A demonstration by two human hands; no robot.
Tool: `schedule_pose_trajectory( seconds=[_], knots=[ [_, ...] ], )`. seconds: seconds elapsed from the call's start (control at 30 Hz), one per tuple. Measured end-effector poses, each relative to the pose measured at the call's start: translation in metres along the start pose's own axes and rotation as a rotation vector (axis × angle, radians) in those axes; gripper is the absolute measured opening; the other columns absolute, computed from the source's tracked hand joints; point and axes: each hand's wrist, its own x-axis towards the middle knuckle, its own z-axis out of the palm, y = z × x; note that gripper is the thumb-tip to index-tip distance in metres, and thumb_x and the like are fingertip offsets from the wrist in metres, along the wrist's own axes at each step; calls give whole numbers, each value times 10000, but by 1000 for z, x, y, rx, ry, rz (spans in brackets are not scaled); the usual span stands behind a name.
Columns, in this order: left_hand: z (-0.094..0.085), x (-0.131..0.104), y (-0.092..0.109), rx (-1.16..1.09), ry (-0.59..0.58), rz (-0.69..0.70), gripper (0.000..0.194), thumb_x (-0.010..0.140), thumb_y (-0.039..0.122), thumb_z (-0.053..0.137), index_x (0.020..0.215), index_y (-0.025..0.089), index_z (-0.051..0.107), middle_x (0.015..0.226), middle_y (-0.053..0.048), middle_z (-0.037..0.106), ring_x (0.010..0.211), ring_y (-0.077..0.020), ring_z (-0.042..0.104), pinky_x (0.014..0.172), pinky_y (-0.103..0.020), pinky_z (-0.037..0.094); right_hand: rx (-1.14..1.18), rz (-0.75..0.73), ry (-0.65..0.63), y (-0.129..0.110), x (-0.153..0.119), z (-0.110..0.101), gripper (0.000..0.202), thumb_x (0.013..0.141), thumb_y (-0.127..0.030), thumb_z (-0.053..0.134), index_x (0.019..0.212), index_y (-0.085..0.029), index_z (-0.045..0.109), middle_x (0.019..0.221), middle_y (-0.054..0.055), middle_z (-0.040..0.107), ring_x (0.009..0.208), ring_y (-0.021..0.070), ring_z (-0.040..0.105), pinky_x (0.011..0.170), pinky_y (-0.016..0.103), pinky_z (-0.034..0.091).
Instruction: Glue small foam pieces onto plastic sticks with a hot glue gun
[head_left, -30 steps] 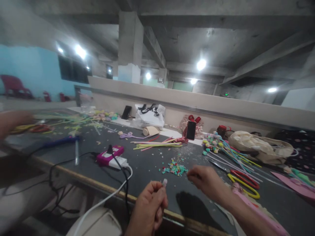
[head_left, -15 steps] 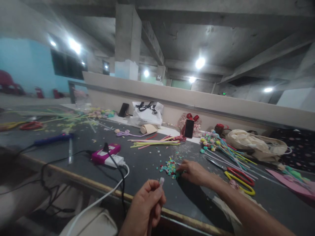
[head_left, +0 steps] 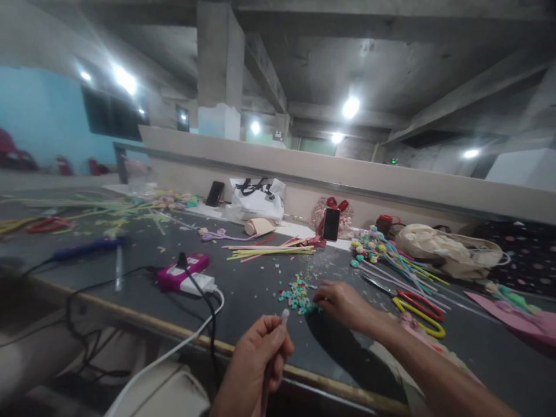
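Observation:
Near the table's front edge, my left hand point(head_left: 259, 360) is closed around a thin pale stem point(head_left: 285, 315), its whitish tip sticking up above the thumb. The lower part of the stem is mostly hidden by the hand. My right hand point(head_left: 341, 302) rests at the right side of a small heap of tiny coloured pieces point(head_left: 296, 294), mostly turquoise with some red and yellow. Its thumb and fingertips are drawn together at the heap's edge, and whatever may be between them is too small to make out.
Pink and yellow sticks point(head_left: 269, 251) lie beyond the heap. Scissors with red and yellow handles point(head_left: 419, 313) lie right of my right hand, near a bundle of flower-topped stems point(head_left: 386, 258). A magenta-and-white power adapter point(head_left: 185, 273) with cables, a glue gun point(head_left: 89, 248) and a propped phone point(head_left: 331, 224) are around.
The whole view has shifted slightly, so things appear a little further left. My right hand's fingertips stay at the heap with a small change of pose; my left hand keeps its hold on the stem.

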Motion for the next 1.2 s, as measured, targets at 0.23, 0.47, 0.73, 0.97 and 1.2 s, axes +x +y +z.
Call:
schedule_pose_trajectory(
  seconds=[0.23, 0.47, 0.73, 0.97, 1.2],
  knots=[
    [0, -2, 3, -36, -18, -11, 149, 697, 296, 524, 682, 176, 437, 518, 67, 480, 337, 13, 236, 315, -94, 146, 57, -26, 14, -13, 21, 17, 226, 720, -165, 472, 893, -239, 597, 876, 21, 585, 774, 143, 534, 639, 209, 345],
    [5, -2, 6, -45, -21, -13, 146, 695, 293, 522, 677, 177, 435, 497, 69, 474, 323, 14, 235, 306, -93, 138, 188, 35, 56, -3, 18, 14, 200, 670, -100, 451, 743, -187, 616, 722, 12, 612, 676, 133, 541, 604, 206, 360],
    [7, 6, -2, -62, -48, -36, 169, 666, 305, 553, 678, 175, 445, 487, 66, 491, 307, 8, 263, 281, -92, 158, 499, 224, 106, 9, -7, 9, 117, 654, -137, 480, 724, -162, 571, 556, -37, 559, 447, 86, 527, 438, 170, 369],
    [12, 7, -7, -21, -75, -67, 180, 677, 323, 554, 690, 159, 480, 535, 41, 533, 352, -14, 365, 306, -106, 274, 718, 374, 114, 0, -17, 6, 154, 685, -278, 491, 628, -143, 537, 516, -32, 546, 364, 58, 473, 319, 141, 260],
    [15, 10, -14, -6, -95, -52, 219, 705, 356, 509, 624, 160, 454, 486, 52, 511, 294, 1, 306, 281, -107, 176, 761, 388, 94, -5, -18, 6, 161, 674, -293, 496, 661, -145, 558, 497, -48, 512, 371, 56, 456, 311, 134, 253]
  ],
)
